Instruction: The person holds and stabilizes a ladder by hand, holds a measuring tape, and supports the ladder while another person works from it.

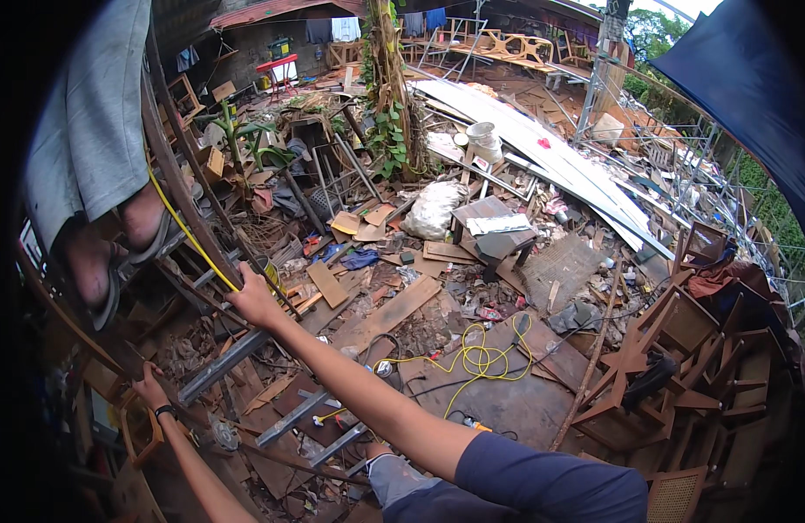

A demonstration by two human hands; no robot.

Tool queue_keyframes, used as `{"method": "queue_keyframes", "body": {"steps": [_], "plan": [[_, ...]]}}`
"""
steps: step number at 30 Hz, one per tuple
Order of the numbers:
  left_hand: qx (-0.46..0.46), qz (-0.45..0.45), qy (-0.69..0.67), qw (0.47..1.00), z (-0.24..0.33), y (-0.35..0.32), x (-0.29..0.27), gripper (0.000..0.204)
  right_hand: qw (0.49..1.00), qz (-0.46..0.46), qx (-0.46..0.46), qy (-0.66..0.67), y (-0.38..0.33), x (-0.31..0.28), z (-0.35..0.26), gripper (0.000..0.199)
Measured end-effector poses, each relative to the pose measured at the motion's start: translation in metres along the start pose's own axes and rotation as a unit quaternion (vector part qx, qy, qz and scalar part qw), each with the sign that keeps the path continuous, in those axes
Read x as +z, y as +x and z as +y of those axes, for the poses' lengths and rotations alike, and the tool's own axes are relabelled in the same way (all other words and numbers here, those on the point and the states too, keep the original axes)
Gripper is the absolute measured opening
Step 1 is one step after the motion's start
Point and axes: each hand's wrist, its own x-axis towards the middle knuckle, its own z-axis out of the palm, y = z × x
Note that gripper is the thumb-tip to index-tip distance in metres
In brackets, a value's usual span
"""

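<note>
My right hand (256,298) is closed round the right side rail of a ladder (224,364), its arm stretched across the middle of the view. Down and to the left, my left hand (149,388), with a dark band at the wrist, grips the other side rail. A yellow cord (190,234) runs down along the right rail to my right hand; whether my fingers also hold it I cannot tell. Above my hands, another person's feet (115,253) in sandals stand on the ladder, below grey trousers (101,131).
Boards and rubble cover the ground. A coiled yellow extension cord (482,359) lies on a dark sheet. Wooden chairs (681,366) are piled at right. Farther off are a tree trunk (392,96), long white panels (542,152), a white bucket (483,139) and metal scaffolding (594,74).
</note>
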Motion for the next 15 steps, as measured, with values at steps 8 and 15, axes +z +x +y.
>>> {"method": "queue_keyframes", "body": {"steps": [8,15], "plan": [[-0.008,0.003,0.013,1.0,0.003,-0.001,0.0,0.022,1.0,-0.026,0.012,-0.001,0.001,-0.002,-0.001,0.051],[0.003,0.008,-0.007,1.0,0.01,-0.002,0.0,0.02,1.0,-0.014,0.0,-0.009,0.002,0.002,0.001,0.054]]}}
